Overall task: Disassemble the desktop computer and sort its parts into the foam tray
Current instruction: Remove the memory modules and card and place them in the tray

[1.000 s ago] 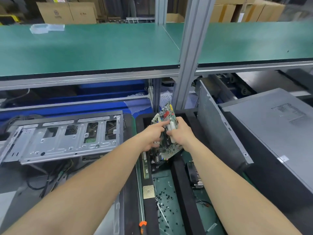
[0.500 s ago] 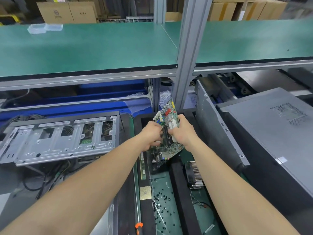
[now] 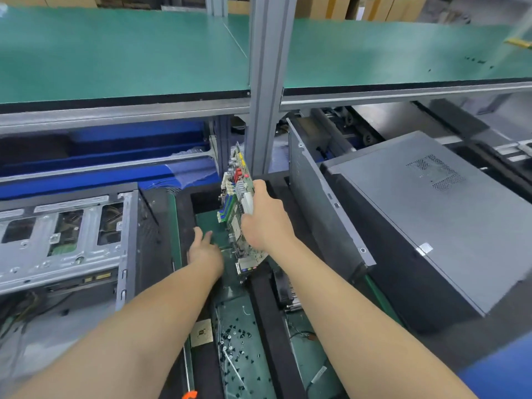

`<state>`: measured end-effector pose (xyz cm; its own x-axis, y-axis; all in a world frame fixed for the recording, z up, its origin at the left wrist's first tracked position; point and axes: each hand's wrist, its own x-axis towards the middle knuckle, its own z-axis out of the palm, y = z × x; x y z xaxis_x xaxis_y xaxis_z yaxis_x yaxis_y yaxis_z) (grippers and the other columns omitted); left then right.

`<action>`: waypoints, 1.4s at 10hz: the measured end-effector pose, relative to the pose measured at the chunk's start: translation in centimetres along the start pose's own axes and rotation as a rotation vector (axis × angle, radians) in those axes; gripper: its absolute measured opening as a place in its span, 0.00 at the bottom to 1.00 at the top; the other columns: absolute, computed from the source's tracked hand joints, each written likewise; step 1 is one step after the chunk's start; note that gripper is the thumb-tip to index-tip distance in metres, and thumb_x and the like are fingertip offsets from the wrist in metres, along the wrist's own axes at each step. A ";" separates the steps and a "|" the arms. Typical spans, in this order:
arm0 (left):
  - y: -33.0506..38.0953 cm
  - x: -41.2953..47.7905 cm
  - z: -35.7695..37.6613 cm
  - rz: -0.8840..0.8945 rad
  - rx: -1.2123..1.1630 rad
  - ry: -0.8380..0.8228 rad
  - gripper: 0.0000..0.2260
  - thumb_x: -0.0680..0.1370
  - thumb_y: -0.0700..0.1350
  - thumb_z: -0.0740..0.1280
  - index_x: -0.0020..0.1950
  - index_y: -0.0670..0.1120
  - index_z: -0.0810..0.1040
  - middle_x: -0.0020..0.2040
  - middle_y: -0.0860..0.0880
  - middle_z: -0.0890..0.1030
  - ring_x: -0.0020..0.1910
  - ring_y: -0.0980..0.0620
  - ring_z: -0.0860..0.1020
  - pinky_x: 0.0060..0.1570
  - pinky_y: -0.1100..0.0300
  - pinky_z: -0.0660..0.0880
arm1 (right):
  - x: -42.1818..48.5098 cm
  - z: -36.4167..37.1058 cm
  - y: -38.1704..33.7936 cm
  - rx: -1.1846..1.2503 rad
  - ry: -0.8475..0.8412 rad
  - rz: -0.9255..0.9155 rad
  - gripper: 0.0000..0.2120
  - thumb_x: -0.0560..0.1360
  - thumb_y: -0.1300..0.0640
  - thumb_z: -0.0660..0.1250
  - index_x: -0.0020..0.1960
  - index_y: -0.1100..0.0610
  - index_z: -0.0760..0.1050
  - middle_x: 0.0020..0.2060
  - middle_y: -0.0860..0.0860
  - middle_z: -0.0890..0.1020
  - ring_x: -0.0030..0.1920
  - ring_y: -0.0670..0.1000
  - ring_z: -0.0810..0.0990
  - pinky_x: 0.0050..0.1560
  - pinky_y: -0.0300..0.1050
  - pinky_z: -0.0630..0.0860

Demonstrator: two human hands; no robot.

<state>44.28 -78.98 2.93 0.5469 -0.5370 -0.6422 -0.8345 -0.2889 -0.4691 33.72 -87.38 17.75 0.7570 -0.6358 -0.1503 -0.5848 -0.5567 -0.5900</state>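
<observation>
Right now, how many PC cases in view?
2. One open chassis lies left of the foam tray; one closed grey case lies right of it, beyond an upright side panel. Others may be out of frame.

Head-worn view, forward and downward

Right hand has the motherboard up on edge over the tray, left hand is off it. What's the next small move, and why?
Probably tilt the motherboard down into the far compartment of the foam tray. The right hand grips it alone, on edge above that compartment's green floor. The open left hand reaches in beneath, well placed to guide the lower edge.
</observation>
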 end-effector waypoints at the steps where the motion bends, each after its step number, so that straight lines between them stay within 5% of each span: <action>1: 0.5 -0.6 -0.2 0.070 -0.040 -0.078 0.23 0.85 0.45 0.56 0.81 0.49 0.62 0.82 0.48 0.60 0.83 0.42 0.46 0.76 0.33 0.35 | 0.2 -0.5 -0.1 -0.001 -0.004 -0.006 0.25 0.78 0.65 0.64 0.71 0.52 0.60 0.49 0.58 0.77 0.36 0.53 0.73 0.29 0.46 0.64; 4: 1.2 -2.7 -1.1 0.382 -0.061 -0.381 0.29 0.83 0.34 0.52 0.83 0.52 0.58 0.82 0.47 0.59 0.78 0.40 0.63 0.73 0.41 0.66 | 0.6 0.1 -1.7 -0.031 -0.001 -0.006 0.24 0.78 0.65 0.63 0.71 0.52 0.59 0.42 0.54 0.70 0.35 0.52 0.70 0.29 0.47 0.63; 5: -0.3 -3.5 -2.1 0.329 -0.155 -0.390 0.24 0.84 0.36 0.55 0.80 0.47 0.66 0.80 0.45 0.66 0.75 0.41 0.69 0.72 0.46 0.70 | 1.2 0.2 -1.8 -0.019 0.001 -0.001 0.25 0.78 0.65 0.63 0.71 0.51 0.60 0.47 0.56 0.75 0.38 0.56 0.74 0.30 0.47 0.66; 6: -3.8 -4.2 -3.9 0.154 -0.356 -0.043 0.16 0.81 0.38 0.64 0.69 0.39 0.77 0.67 0.42 0.79 0.64 0.42 0.79 0.61 0.53 0.77 | 1.8 0.1 -1.6 0.012 0.000 0.004 0.25 0.78 0.64 0.65 0.71 0.52 0.60 0.52 0.58 0.79 0.44 0.60 0.79 0.35 0.50 0.73; 7: -7.4 -4.2 -4.8 0.003 -0.791 0.236 0.17 0.81 0.36 0.60 0.68 0.41 0.80 0.66 0.40 0.81 0.62 0.41 0.80 0.63 0.52 0.77 | 2.4 0.0 -1.1 0.087 -0.012 0.037 0.25 0.78 0.63 0.66 0.71 0.52 0.62 0.52 0.57 0.79 0.45 0.59 0.80 0.40 0.55 0.79; 8: -8.4 -4.1 -4.9 0.006 -1.389 0.309 0.21 0.83 0.39 0.57 0.74 0.50 0.74 0.69 0.41 0.78 0.56 0.42 0.79 0.53 0.50 0.79 | 2.6 0.5 -0.4 0.189 -0.044 0.073 0.21 0.78 0.62 0.67 0.68 0.52 0.66 0.54 0.56 0.80 0.48 0.59 0.81 0.49 0.59 0.82; 9: -7.3 -4.4 -4.9 0.042 -1.756 0.177 0.21 0.85 0.50 0.58 0.78 0.55 0.68 0.72 0.49 0.73 0.62 0.45 0.75 0.58 0.45 0.80 | 2.4 1.7 0.7 0.335 -0.062 0.119 0.18 0.76 0.61 0.70 0.63 0.49 0.70 0.54 0.53 0.81 0.49 0.55 0.82 0.47 0.55 0.82; 10: -6.4 -4.0 -4.3 0.013 -1.754 0.155 0.21 0.84 0.54 0.59 0.77 0.54 0.67 0.71 0.44 0.73 0.64 0.42 0.75 0.61 0.42 0.78 | 2.5 2.2 1.8 0.387 -0.085 0.134 0.22 0.76 0.60 0.72 0.66 0.47 0.70 0.54 0.52 0.81 0.50 0.54 0.83 0.42 0.53 0.82; 12: -5.3 -3.5 -3.7 0.026 -1.843 0.138 0.22 0.84 0.52 0.60 0.78 0.54 0.64 0.54 0.52 0.75 0.59 0.46 0.76 0.62 0.43 0.77 | 3.2 2.6 2.9 0.431 -0.134 0.144 0.20 0.75 0.62 0.73 0.62 0.48 0.71 0.53 0.52 0.82 0.51 0.56 0.83 0.45 0.53 0.82; 13: -4.6 -3.5 -3.6 0.000 -1.878 0.151 0.19 0.84 0.52 0.61 0.74 0.54 0.63 0.51 0.51 0.73 0.53 0.47 0.75 0.54 0.49 0.77 | 3.0 3.1 3.4 0.431 -0.137 0.149 0.22 0.75 0.61 0.73 0.64 0.48 0.70 0.53 0.52 0.82 0.53 0.57 0.83 0.48 0.56 0.82; 14: -3.9 -3.7 -3.7 0.007 -1.875 0.134 0.17 0.83 0.51 0.61 0.70 0.59 0.61 0.43 0.49 0.71 0.42 0.49 0.71 0.52 0.49 0.79 | 2.8 3.6 4.1 0.428 -0.150 0.136 0.21 0.75 0.60 0.72 0.64 0.47 0.70 0.53 0.51 0.82 0.52 0.54 0.83 0.41 0.48 0.79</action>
<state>45.29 -78.75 9.39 0.6131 -0.5651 -0.5520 0.1323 -0.6154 0.7770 34.49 -89.52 12.10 0.7341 -0.5860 -0.3431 -0.5325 -0.1833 -0.8263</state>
